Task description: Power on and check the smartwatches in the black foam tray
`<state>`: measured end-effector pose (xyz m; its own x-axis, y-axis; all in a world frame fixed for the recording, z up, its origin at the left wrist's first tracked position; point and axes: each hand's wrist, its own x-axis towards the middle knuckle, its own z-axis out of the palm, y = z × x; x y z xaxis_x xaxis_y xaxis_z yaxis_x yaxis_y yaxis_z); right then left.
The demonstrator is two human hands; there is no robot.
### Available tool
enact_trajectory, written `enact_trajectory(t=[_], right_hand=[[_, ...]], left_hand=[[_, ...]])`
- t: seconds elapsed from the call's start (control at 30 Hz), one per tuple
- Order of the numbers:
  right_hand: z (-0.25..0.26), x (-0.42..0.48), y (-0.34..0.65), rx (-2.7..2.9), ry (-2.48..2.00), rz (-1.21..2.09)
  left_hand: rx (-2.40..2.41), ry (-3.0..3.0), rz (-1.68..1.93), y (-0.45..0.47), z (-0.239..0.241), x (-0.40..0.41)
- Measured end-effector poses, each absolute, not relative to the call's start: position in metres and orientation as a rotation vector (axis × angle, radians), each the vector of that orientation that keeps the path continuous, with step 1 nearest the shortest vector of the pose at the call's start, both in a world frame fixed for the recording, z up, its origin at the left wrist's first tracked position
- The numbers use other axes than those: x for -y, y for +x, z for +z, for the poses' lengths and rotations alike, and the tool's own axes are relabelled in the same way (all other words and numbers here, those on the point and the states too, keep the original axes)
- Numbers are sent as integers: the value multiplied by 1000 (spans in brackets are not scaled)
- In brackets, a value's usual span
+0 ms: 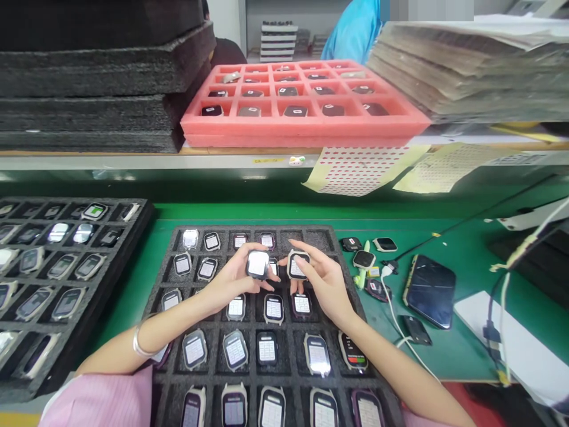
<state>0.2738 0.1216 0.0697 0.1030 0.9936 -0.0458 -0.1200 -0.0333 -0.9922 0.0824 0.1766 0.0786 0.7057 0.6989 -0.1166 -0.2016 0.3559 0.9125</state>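
Observation:
My left hand [242,274] is closed around a smartwatch body [258,264] with a bright, nearly white screen. Beside it, my right hand [317,273] grips a second, light-framed smartwatch body [297,265], its thumb over the lit screen. Both watches are held above a black foam tray [249,367] divided into compartments. Many strapless watches with lit screens lie in the tray, such as a dark one [267,349] near the middle. A watch [352,351] with a red and green bar on its screen sits partly behind my right forearm.
Another foam tray [26,379] of watches lies left. On the shelf, a pink foam tray [306,133] stands between black foam stacks [89,77] and piled sheets [471,71]. Right: a phone [430,290], loose watches [363,259] and cables [402,338]. A person's blue sleeve [353,29] shows behind.

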Motion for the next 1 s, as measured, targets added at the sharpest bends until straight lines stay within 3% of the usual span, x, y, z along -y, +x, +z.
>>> enact_trajectory(t=[1.0], right_hand=[[84,-115,274,1062,-1078,1275]], left_hand=[[-515,957,691,79,89,-179]])
